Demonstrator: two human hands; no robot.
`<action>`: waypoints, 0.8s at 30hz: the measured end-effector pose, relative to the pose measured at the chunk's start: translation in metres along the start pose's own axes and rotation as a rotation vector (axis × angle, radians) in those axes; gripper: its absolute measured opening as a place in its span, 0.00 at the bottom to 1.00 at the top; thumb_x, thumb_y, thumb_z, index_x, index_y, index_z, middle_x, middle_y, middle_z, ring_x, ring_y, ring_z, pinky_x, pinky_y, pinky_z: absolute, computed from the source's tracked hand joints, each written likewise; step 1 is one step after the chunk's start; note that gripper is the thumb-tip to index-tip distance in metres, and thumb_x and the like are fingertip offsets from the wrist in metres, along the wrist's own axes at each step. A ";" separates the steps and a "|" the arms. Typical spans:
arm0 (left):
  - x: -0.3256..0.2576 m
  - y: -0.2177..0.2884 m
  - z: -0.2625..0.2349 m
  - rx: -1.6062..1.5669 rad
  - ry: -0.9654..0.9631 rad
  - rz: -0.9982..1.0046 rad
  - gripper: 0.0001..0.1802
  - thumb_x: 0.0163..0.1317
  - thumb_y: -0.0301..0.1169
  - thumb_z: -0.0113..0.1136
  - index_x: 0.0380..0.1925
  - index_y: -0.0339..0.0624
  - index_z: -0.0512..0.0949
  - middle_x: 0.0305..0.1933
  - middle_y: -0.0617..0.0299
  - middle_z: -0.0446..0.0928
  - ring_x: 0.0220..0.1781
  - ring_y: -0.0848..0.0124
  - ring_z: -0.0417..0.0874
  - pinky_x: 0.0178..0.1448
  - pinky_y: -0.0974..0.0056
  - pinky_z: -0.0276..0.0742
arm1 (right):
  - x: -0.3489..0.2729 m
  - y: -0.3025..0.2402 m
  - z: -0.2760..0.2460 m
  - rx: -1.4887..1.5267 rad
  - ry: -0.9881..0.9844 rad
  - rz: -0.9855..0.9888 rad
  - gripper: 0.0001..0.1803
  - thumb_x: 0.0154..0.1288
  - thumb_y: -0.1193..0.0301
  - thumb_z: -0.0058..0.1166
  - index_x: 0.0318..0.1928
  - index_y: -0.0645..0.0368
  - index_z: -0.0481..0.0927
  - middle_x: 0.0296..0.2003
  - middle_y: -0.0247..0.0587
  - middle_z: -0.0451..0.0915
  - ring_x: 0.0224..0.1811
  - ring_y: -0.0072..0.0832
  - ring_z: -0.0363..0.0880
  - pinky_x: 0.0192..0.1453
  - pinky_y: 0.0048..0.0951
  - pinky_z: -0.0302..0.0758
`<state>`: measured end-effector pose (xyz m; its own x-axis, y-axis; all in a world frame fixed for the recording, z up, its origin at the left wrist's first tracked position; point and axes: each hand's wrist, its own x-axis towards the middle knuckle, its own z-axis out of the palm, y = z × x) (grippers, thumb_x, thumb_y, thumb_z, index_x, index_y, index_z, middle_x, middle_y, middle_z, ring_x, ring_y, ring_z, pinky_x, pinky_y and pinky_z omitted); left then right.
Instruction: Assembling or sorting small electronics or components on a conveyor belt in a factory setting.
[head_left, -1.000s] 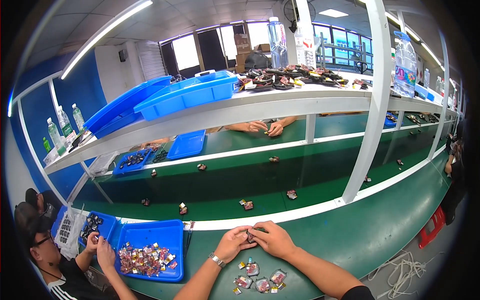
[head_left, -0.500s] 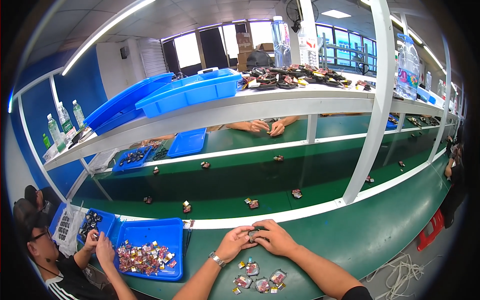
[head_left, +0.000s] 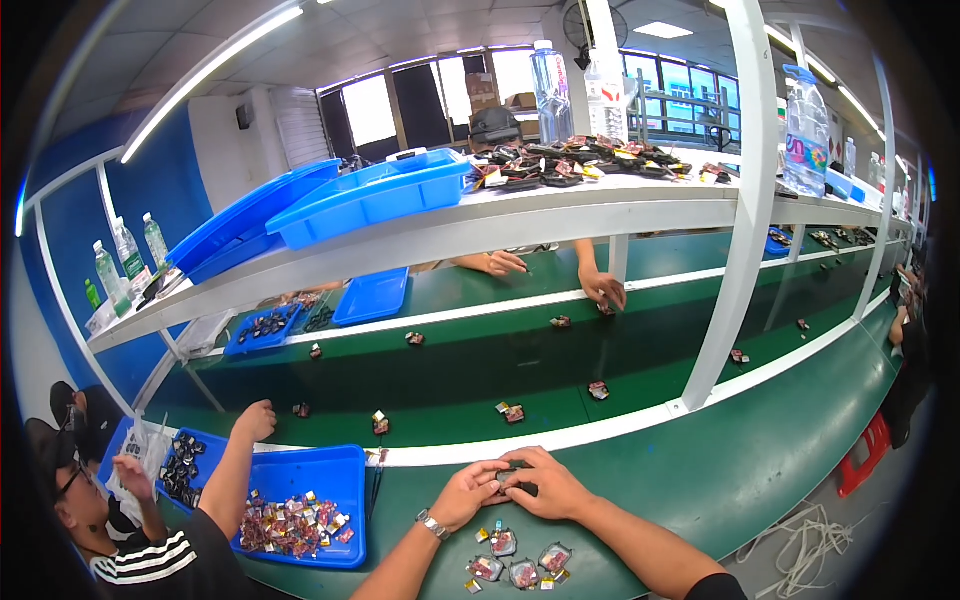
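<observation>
Both my hands meet over the green worktop, their fingers closed round a small dark casing (head_left: 514, 478). My left hand (head_left: 468, 498), with a metal watch at the wrist, grips its left side. From the other side my right hand (head_left: 550, 487) curls its fingers over the top, so much of the casing is hidden. Just below lie several rounded grey shells (head_left: 524, 573) with reddish circuit pieces inside, and small yellow-and-white battery-like pieces (head_left: 473, 586) are scattered among them.
A blue tray (head_left: 362, 490) heaped with small circuit pieces stands left of my forearm. A co-worker's arm (head_left: 236, 460) extends beside it. Beyond a white rail (head_left: 440, 455), parts lie along a green belt (head_left: 450, 400). A white post (head_left: 735, 260) rises at right; a loaded shelf crosses above.
The co-worker at left has raised one arm and reached toward the belt. Across the belt, another person's hands have separated, one now over the belt. My hands keep nearly the same place.
</observation>
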<state>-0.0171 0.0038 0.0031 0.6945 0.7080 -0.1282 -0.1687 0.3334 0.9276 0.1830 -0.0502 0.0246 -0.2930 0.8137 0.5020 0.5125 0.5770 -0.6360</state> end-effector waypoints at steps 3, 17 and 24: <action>0.000 0.000 0.001 -0.039 -0.009 0.034 0.18 0.69 0.23 0.49 0.59 0.38 0.67 0.54 0.56 0.76 0.58 0.68 0.77 0.62 0.60 0.78 | -0.003 0.003 0.005 -0.036 0.072 0.023 0.08 0.57 0.70 0.60 0.38 0.57 0.83 0.53 0.41 0.75 0.58 0.40 0.70 0.60 0.37 0.71; 0.001 -0.002 0.000 -0.043 0.003 0.040 0.17 0.73 0.26 0.44 0.59 0.35 0.66 0.57 0.54 0.73 0.60 0.66 0.76 0.65 0.58 0.75 | -0.005 0.003 0.019 0.005 0.171 0.095 0.09 0.56 0.72 0.62 0.39 0.55 0.85 0.50 0.41 0.78 0.56 0.38 0.73 0.56 0.35 0.74; 0.000 -0.001 0.001 -0.065 0.014 0.058 0.16 0.72 0.25 0.45 0.58 0.34 0.67 0.56 0.51 0.74 0.58 0.64 0.77 0.64 0.58 0.77 | -0.006 0.004 0.024 0.104 0.191 0.125 0.09 0.58 0.73 0.60 0.41 0.55 0.85 0.52 0.37 0.78 0.57 0.38 0.72 0.61 0.36 0.71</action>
<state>-0.0162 0.0029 0.0024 0.6726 0.7356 -0.0805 -0.2537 0.3314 0.9087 0.1676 -0.0508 0.0047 -0.0701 0.8568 0.5108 0.4465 0.4849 -0.7520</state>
